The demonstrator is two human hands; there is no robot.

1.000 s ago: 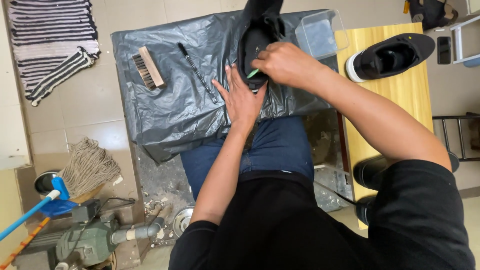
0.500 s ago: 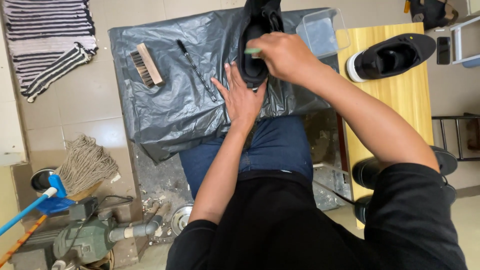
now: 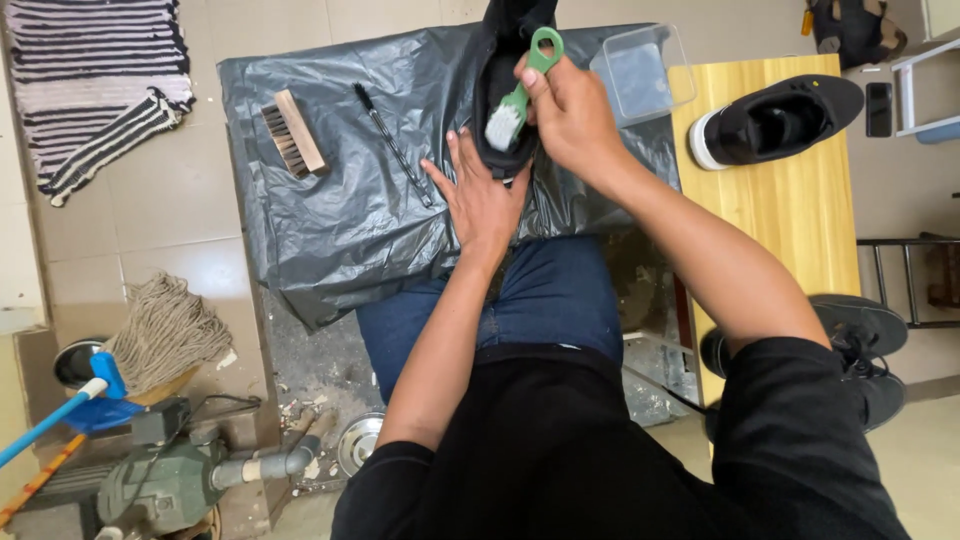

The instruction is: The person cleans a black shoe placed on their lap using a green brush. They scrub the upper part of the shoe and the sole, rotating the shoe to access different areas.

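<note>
Jeans [image 3: 545, 290] and a black top fill the near part of the view, where the person sits with both arms reaching forward. Past the knees, the left hand [image 3: 485, 195] lies flat with fingers spread wide, gripping nothing, its palm pressed on the black plastic sheet [image 3: 350, 210] right at the heel of a black shoe [image 3: 500, 90]. The right hand [image 3: 570, 110] is curled closed around the green handle of a small brush [image 3: 520, 85], whose pale bristles sit inside the shoe's opening. The shoe lies lengthwise on the sheet, toe pointing away, partly cut off by the top edge of the view. It looks light, with a soft, yielding upper and a firmer sole, so it would likely be steadied best at the heel or along the sole rather than by the collar. The sheet is thin, wrinkled and probably slippery under it.

Farther left on the sheet rest a wooden scrub brush [image 3: 295, 132] and a slim black tool [image 3: 392, 145]. A clear plastic tub [image 3: 645, 70] sits at the sheet's right edge, beside a wooden table [image 3: 790, 210] bearing the matching shoe [image 3: 775, 120]. Around them are a tiled floor, a striped rug [image 3: 95, 85] and a mop [image 3: 160, 340].
</note>
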